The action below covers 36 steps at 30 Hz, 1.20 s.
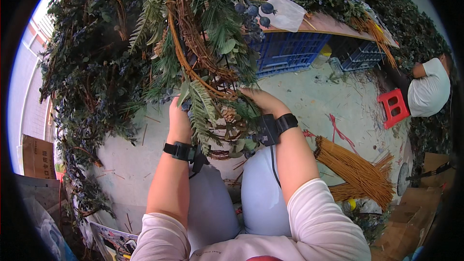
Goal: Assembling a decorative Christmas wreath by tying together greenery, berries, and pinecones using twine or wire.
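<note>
An artificial greenery wreath (189,50) fills the upper middle, close in front of me. It has brown twisted vines, pine needles, fern-like leaves, a pine cone (228,113) and a cluster of dark blue berries (252,9). My left hand (179,116) grips its lower left side, with the fingers mostly hidden behind leaves. On the other side, my right hand (265,101) is closed at the lower vines, its fingertips out of sight among the foliage. Curved twigs hang below and between my hands, above my knees.
Berry-leaved greenery (92,67) is heaped at left. A board (333,23) on blue crates (290,50) carries more sprays. Bundled brown sticks (355,169) lie on the floor at right. A person (429,89) sits beyond, beside a red stool (394,108). Cardboard (408,217) stands lower right.
</note>
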{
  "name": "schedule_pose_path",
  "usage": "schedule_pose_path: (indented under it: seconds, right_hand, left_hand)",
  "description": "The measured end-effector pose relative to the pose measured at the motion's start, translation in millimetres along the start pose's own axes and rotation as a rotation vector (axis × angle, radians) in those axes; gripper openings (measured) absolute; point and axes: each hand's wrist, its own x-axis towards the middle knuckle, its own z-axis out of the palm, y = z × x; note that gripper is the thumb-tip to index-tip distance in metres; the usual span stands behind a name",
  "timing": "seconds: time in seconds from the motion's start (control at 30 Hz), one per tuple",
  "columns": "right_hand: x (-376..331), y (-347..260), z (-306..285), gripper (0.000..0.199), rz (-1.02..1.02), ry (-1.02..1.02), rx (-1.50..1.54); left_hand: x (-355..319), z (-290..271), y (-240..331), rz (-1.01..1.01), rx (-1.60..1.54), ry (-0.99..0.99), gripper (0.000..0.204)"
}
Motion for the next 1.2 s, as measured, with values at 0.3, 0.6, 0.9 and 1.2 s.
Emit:
schedule_pose_path:
  seconds: [0.3,0.6,0.9,1.2]
  right_hand:
    - [-4.9,-10.3,-5.7,0.055,-0.368,0.138,-0.487]
    - [-14.6,-19.7,0.0,0.045,-0.407,0.311,-0.644]
    - [-8.7,-8.7,1.7,0.042,-0.575,0.198,-0.365]
    - [-34.0,-26.8,9.2,0.051,-0.316,0.073,-0.376]
  left_hand:
    - [-2.1,1.1,11.5,-0.084,-0.182,-0.166,0.024]
    - [9.2,-15.5,3.8,-0.186,-0.215,-0.095,0.026]
    - [8.2,-36.5,-8.0,-0.177,-0.213,-0.216,0.032]
    - [-0.1,-23.8,0.0,-0.203,-0.021,-0.146,0.035]
